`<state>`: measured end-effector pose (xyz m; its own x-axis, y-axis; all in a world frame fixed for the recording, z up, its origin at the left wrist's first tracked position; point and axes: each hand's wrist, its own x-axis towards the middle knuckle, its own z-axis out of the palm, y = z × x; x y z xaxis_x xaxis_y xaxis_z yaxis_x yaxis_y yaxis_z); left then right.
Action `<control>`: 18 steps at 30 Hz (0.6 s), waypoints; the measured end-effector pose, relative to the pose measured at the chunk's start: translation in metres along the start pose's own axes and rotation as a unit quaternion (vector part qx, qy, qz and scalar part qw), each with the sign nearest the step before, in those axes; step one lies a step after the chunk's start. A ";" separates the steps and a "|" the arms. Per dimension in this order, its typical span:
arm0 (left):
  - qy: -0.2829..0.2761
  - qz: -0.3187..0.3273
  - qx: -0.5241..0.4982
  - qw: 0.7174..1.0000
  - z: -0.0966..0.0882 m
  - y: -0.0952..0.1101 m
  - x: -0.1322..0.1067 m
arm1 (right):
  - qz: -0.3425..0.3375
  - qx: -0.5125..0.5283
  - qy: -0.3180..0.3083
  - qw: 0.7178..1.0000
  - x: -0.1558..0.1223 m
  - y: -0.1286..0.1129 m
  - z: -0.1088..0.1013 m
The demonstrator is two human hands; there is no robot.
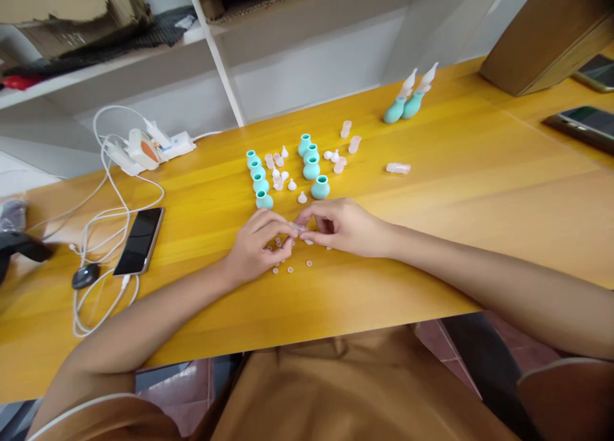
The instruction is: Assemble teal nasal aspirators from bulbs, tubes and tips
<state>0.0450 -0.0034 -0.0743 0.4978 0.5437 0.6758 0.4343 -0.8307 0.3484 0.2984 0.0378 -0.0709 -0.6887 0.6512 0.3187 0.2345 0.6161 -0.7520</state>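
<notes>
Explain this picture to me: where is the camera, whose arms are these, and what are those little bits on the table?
There is no machine here: a person works with two bare hands. The one picture comes from a camera worn on their head, looking forward and down, so the arms enter from below. The left hand and right hand meet over a yellow wooden table, pinching a small clear plastic piece between their fingertips. Tiny white rings lie beside them. Behind stand rows of teal rubber bulbs with small pale plastic caps among them, and two teal bulbs fitted with clear tips. A black smartphone lies to the left.
</notes>
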 end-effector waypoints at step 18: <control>0.017 -0.038 0.003 0.999 0.000 0.001 0.002 | 0.053 0.031 0.008 0.998 -0.001 -0.002 0.000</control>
<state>0.0467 -0.0029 -0.0725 0.4382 0.6000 0.6693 0.4744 -0.7868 0.3948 0.2986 0.0359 -0.0695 -0.6513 0.7185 0.2442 0.2623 0.5151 -0.8160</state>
